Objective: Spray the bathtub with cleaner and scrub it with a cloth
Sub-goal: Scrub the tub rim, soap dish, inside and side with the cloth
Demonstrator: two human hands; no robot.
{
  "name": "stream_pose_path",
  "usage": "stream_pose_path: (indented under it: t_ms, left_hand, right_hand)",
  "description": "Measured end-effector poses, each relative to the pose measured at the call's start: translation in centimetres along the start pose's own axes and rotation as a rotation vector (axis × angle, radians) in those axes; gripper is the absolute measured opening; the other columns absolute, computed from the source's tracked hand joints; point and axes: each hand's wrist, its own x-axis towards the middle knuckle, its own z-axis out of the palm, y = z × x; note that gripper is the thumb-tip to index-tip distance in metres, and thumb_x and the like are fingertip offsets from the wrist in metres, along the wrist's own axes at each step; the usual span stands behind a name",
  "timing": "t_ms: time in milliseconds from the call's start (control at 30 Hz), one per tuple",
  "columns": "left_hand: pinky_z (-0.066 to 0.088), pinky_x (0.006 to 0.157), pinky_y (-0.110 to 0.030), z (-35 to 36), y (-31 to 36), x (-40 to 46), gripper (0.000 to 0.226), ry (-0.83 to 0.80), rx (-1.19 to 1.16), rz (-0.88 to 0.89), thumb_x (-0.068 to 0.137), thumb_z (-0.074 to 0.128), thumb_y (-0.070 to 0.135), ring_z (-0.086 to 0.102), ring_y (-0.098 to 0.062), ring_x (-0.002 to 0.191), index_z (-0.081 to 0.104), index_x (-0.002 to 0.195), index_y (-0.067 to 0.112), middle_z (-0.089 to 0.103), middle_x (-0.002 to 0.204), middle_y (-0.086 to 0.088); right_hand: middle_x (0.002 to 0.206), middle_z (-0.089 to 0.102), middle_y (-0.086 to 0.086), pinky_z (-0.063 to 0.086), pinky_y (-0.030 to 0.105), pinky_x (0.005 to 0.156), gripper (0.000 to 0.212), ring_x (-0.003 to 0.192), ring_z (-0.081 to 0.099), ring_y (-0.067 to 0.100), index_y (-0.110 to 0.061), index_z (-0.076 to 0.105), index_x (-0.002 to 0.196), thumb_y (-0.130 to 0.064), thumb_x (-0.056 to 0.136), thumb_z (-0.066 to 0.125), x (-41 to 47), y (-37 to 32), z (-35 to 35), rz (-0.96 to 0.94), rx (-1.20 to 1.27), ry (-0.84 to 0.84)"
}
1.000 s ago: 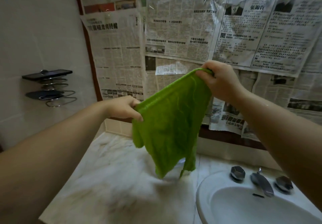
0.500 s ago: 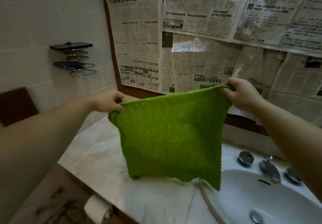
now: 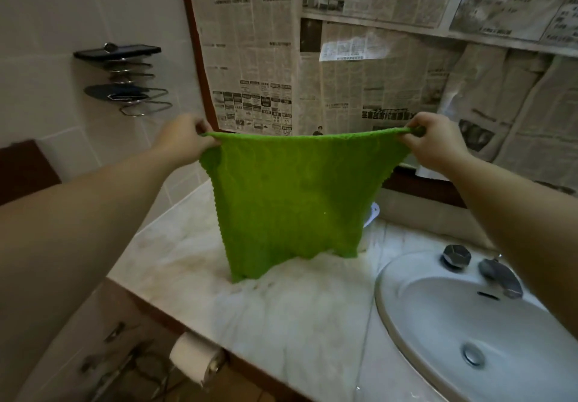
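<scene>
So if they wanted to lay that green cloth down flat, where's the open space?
The marble counter is bare between its front edge and the basin, right below the green cloth held by the left hand and right hand. It is crowded at the taps, and a pale object sits behind the cloth.
</scene>
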Motion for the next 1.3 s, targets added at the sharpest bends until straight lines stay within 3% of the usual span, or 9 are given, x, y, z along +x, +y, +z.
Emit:
stream_pose_path:
  t_ms: [233,333,433,600,700,833,933,1133,1300]
  left_hand:
    - [0.042,0.061,-0.032,0.2,-3.6,-2.5,0.027,-0.107,-0.065,0.051,0.079,0.087,0.024,0.057,-0.017,0.076,0.063,0.083,0.012,0.061,0.079,0.000]
    - [0.046,0.058,-0.031,1.3,-5.7,-5.8,0.032,-0.239,-0.047,0.066,0.073,0.093,0.023,0.059,-0.017,0.072,0.065,0.083,0.010,0.065,0.077,-0.004]
    - [0.048,0.057,-0.017,2.8,-8.4,-9.9,0.023,-0.422,-0.057,0.079,0.074,0.092,0.017,0.064,-0.012,0.069,0.070,0.080,0.011,0.069,0.076,-0.003]
    - [0.047,0.065,-0.026,5.7,-12.9,-16.9,0.019,-0.559,0.003,0.038,0.078,0.085,0.009,0.064,-0.004,0.066,0.073,0.075,0.023,0.071,0.076,0.001]
    - [0.052,0.063,-0.027,6.7,-13.8,-20.9,0.015,-0.574,-0.026,-0.046,0.073,0.083,0.009,0.066,-0.003,0.064,0.075,0.073,0.022,0.073,0.071,0.004]
    - [0.051,0.064,-0.028,7.5,-15.5,-25.7,0.014,-0.625,0.016,-0.105,0.057,0.083,0.030,0.065,-0.001,0.064,0.076,0.069,0.027,0.073,0.068,0.012]
    - [0.047,0.060,-0.019,8.2,-16.1,-29.0,0.020,-0.669,0.056,-0.125,0.063,0.094,0.021,0.065,0.003,0.066,0.076,0.068,0.027,0.073,0.069,0.014]
    - [0.041,0.058,-0.010,9.1,-16.1,-33.7,0.023,-0.722,0.117,-0.142,0.069,0.089,0.016,0.060,0.013,0.062,0.073,0.067,0.032,0.067,0.063,0.026]
    - [0.048,0.067,-0.018,8.7,-15.8,-34.1,0.027,-0.633,0.026,-0.143,0.076,0.081,0.008,0.065,0.008,0.072,0.075,0.072,0.034,0.073,0.075,0.019]
  right_hand:
    - [0.085,0.069,0.004,0.059,0.039,0.069,0.008,0.076,0.069,0.023,-0.017,0.070,0.095,-0.021,0.092,0.076,-5.2,-0.3,0.5,0.056,0.038,-0.077]
    - [0.084,0.069,0.002,0.051,0.034,0.065,0.007,0.078,0.065,0.019,-0.019,0.071,0.091,-0.022,0.090,0.078,-9.3,0.7,1.7,0.090,0.017,-0.192]
    - [0.075,0.069,0.010,0.043,0.030,0.058,0.012,0.069,0.061,0.023,-0.015,0.071,0.080,-0.014,0.087,0.081,-14.2,2.4,3.6,0.141,0.029,-0.271]
    - [0.074,0.069,-0.004,0.041,0.022,0.056,0.016,0.068,0.060,0.008,-0.028,0.070,0.077,-0.018,0.086,0.079,-21.3,4.7,6.1,0.147,-0.066,-0.436]
    - [0.069,0.067,-0.005,0.036,0.019,0.052,0.019,0.064,0.058,0.007,-0.030,0.069,0.073,-0.017,0.083,0.078,-24.6,5.6,7.1,0.171,-0.075,-0.489]
    - [0.069,0.067,0.001,0.036,0.018,0.054,0.024,0.067,0.059,0.019,-0.029,0.066,0.066,-0.013,0.077,0.081,-28.6,7.2,7.9,0.146,-0.134,-0.573]
    - [0.072,0.067,-0.004,0.039,0.012,0.051,0.017,0.066,0.060,0.014,-0.025,0.071,0.070,-0.014,0.074,0.083,-31.4,8.4,8.0,0.125,-0.156,-0.665]
    - [0.078,0.071,-0.006,0.041,0.012,0.059,0.012,0.075,0.064,0.010,-0.028,0.075,0.080,-0.023,0.072,0.082,-34.6,10.1,7.8,0.083,-0.241,-0.878]
    - [0.071,0.067,-0.011,0.040,0.012,0.058,0.015,0.065,0.061,-0.003,-0.032,0.073,0.076,-0.027,0.077,0.088,-33.8,10.3,7.2,0.040,-0.162,-0.833]
